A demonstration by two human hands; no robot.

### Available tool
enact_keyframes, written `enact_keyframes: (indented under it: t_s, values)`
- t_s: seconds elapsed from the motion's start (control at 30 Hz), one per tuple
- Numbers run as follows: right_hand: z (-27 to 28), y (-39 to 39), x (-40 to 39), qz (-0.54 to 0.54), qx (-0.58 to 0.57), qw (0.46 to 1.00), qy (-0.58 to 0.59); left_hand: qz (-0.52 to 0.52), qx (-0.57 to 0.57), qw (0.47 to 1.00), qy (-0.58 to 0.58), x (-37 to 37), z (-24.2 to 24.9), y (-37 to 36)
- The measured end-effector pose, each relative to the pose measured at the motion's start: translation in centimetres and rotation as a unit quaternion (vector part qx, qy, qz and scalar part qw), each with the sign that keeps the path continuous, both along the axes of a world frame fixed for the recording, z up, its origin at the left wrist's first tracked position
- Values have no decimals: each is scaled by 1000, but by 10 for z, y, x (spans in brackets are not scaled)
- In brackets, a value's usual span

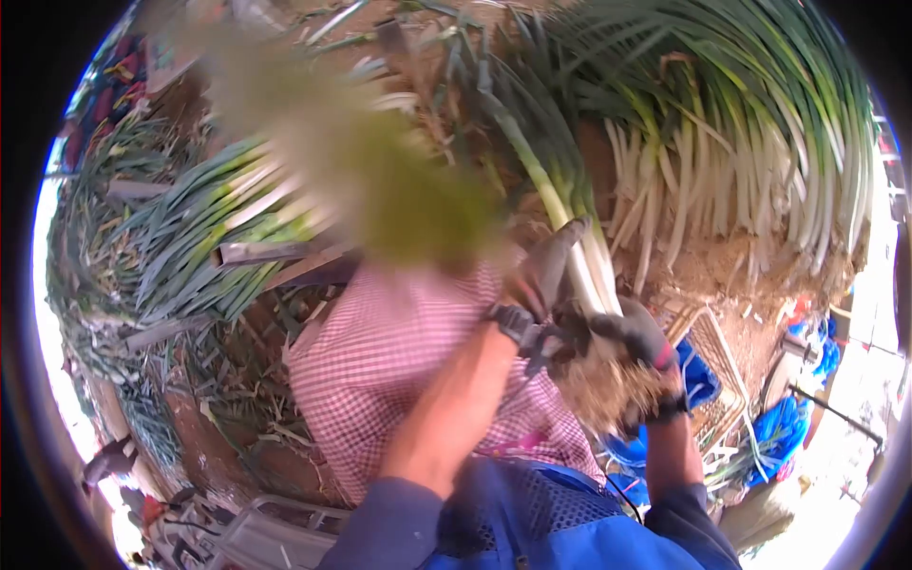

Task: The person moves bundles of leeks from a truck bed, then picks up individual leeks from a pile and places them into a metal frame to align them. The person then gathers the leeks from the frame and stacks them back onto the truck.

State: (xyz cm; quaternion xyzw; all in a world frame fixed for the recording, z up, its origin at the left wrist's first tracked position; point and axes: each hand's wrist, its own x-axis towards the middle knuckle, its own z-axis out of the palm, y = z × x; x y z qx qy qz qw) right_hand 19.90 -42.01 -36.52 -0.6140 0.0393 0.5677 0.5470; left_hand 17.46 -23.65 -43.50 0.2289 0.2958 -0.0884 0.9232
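Observation:
A few long green onions point(591, 271) stand tilted in front of me, white stalks and shaggy roots point(608, 389) toward my body, green leaves pointing away. My left hand point(543, 271), gloved and with a watch at the wrist, is closed around the left side of the white stalks. The gloved right hand point(638, 337) grips the stalks just above the roots. Some of its fingers are hidden behind the stalks. A pink checked cloth point(399, 351) covers my lap below the left forearm. A blurred green and white shape point(418, 190) hangs close to the camera.
A large row of green onions point(741, 180) lies at the upper right, roots toward me. Another pile point(218, 209) lies left beside a metal bar point(261, 252). Loose leaves cover the ground. A plastic crate point(712, 370) and blue bags point(784, 432) sit at the right.

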Motion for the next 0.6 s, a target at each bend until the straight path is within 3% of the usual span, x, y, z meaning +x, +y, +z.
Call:
enact_keyframes:
  t_s: [0.07,0.1,0.2,0.27,0.33,0.37,0.4,0.47,0.5,0.53,0.6]
  values:
    - [20,-17,-13,41,30,995,-85,103,-34,994,-28,12,2,-3]
    - [44,-20,-23,36,5,997,-72,157,-45,986,-45,14,2,1]
    - [116,-26,-48,51,-24,997,-57,234,-254,921,-179,19,11,16]
    - [155,-35,-52,121,-59,990,-47,281,-212,897,-267,28,41,34]
    - [152,-73,-61,172,-29,978,-118,261,-219,865,-369,36,58,56]
    - [179,-75,-86,60,-87,988,-115,251,-222,851,-405,34,66,70]
    - [191,-70,-83,128,-192,967,-110,251,-210,843,-427,32,76,83]
    - [167,-54,-65,155,-86,956,-235,256,-178,833,-457,23,102,112]
    - [159,-51,-61,120,-68,960,-243,266,-148,831,-465,13,113,130]
    - [163,-41,-46,193,-115,925,-306,277,-116,830,-469,-2,128,150]
    - [169,9,-27,269,-91,844,-455,305,-31,825,-475,-40,156,198]
